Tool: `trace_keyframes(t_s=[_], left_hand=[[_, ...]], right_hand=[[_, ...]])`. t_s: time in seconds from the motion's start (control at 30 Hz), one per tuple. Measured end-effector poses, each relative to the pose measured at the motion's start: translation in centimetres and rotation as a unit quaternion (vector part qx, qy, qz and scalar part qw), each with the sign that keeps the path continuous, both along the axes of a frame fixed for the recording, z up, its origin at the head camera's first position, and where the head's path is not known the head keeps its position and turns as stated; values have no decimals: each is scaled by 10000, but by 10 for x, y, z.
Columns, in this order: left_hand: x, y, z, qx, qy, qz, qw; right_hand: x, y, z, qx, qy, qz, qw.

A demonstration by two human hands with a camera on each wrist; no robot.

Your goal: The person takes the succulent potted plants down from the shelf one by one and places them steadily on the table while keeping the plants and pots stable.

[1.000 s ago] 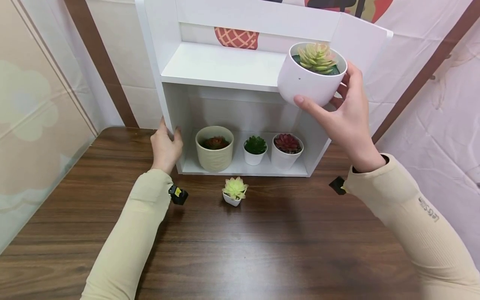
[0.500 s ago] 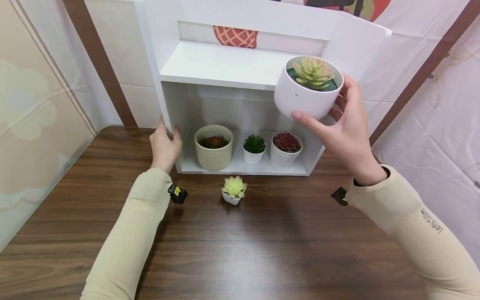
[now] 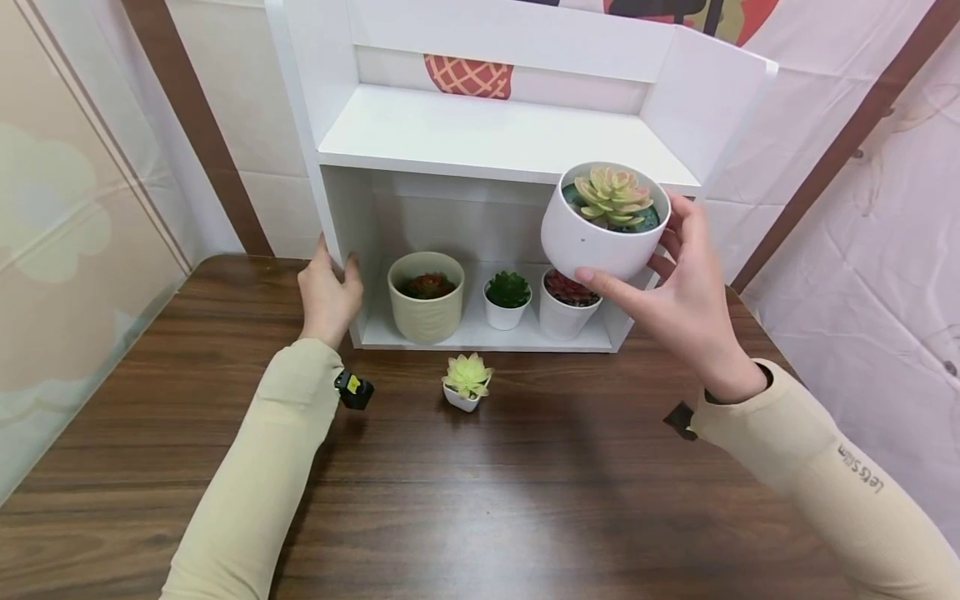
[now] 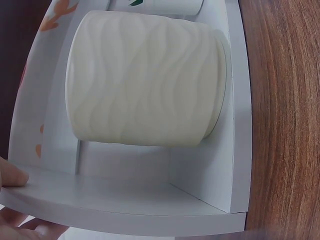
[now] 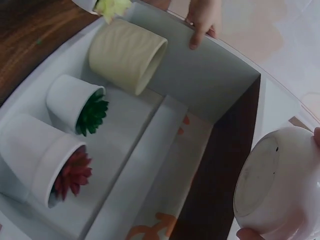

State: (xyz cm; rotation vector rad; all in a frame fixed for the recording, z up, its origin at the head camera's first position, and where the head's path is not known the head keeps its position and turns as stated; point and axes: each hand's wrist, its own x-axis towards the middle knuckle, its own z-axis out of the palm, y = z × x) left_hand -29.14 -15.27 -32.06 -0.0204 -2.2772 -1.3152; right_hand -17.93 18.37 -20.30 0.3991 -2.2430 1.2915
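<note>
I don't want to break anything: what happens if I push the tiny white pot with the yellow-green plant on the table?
The tiny white pot might tip, since its spiky yellow-green plant spreads wider than its base. It'd probably slide too, because the brown wood-grain table looks smooth and shiny.

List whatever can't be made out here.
Head view: part of the red succulent, behind the held white pot.
Head view: the upper left of the shelf unit, past the top edge.
Left wrist view: the plant in the cream pot, hidden by its wall.
Right wrist view: most of the right hand, past the frame edges.
</note>
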Motion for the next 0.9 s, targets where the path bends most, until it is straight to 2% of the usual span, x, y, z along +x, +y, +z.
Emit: trace_keyframes(t_s=[0.27,0.5,0.9], left_hand=[[1,0,0,-7,53,-22,10000],[3,0,1,7,-41,-29,10000],[2,1,1,1,-33,-48,10000]], right_hand=[[5,4,-11,163,-245,-148,9995],[6,6,-20,101,-349,-49,9993],[7,7,-36,345,-566,-12,9978]])
